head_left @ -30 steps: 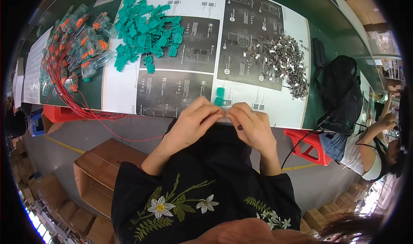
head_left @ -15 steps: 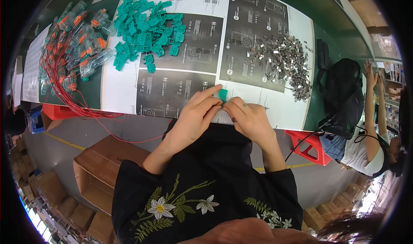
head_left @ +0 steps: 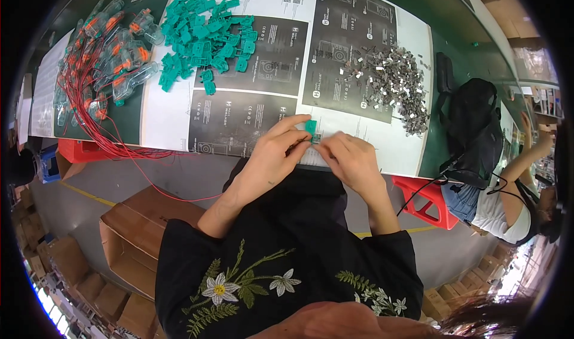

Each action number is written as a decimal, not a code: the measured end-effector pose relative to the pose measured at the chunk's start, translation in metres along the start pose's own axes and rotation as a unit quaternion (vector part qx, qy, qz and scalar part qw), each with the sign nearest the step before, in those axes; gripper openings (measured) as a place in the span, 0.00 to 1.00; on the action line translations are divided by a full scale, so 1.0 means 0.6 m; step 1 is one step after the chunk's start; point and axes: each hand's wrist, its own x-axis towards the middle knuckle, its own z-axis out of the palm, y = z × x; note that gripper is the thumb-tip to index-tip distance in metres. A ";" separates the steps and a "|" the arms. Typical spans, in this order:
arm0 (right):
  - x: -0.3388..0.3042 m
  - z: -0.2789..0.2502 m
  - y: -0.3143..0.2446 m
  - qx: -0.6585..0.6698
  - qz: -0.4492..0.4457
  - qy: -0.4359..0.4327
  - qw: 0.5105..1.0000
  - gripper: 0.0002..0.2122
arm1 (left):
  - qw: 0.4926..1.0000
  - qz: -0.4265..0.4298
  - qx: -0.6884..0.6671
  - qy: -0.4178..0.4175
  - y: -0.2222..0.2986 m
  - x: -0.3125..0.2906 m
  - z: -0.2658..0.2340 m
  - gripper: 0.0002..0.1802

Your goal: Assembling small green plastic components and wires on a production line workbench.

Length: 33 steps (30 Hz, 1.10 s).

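Near the front edge of the table, my left hand (head_left: pixel 280 147) is closed on a small teal plastic part (head_left: pixel 311 126). Its forefinger lies along the part's far side, with thumb and other fingers pinching the near end. My right hand (head_left: pixel 350 159) is just to the right, fingertips pinched together close to the part's lower end. Whatever those fingertips hold is too small and hidden to make out. Beyond my hands lies a heap of similar teal parts (head_left: pixel 203 40). A pile of small dark and silvery pieces (head_left: pixel 400 87) is spread at the right.
Clear plastic housings with orange parts (head_left: pixel 122 58) and red wires (head_left: pixel 89 108) are heaped at the left. Printed sheets (head_left: pixel 239 123) cover the tabletop. A black bag (head_left: pixel 478 123) sits at the right, near another person (head_left: pixel 508 201). A cardboard box (head_left: pixel 137 231) stands below the table.
My right hand has drawn slightly away from the left, opening a small gap beside the teal part. The left hand keeps its hold. The other person's arms have lowered.
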 end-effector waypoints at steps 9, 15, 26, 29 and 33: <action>-0.060 0.079 -0.052 0.128 -0.214 0.138 0.959 0.18 | 1.000 0.009 0.008 0.023 0.000 -0.008 0.038 0.07; -0.069 0.120 -0.036 0.122 -0.237 0.149 0.952 0.19 | 1.000 0.009 0.009 0.027 -0.001 -0.004 0.044 0.07; -0.067 0.108 -0.047 0.263 -0.188 0.211 0.923 0.14 | 0.999 0.020 0.021 0.016 0.002 -0.001 0.037 0.07; -0.035 0.048 -0.052 0.426 -0.084 0.278 0.857 0.16 | 0.998 0.041 0.044 0.009 0.007 -0.004 0.031 0.06; -0.009 0.007 -0.052 0.573 0.056 0.306 0.758 0.20 | 0.996 0.071 0.061 -0.004 0.017 0.000 0.031 0.06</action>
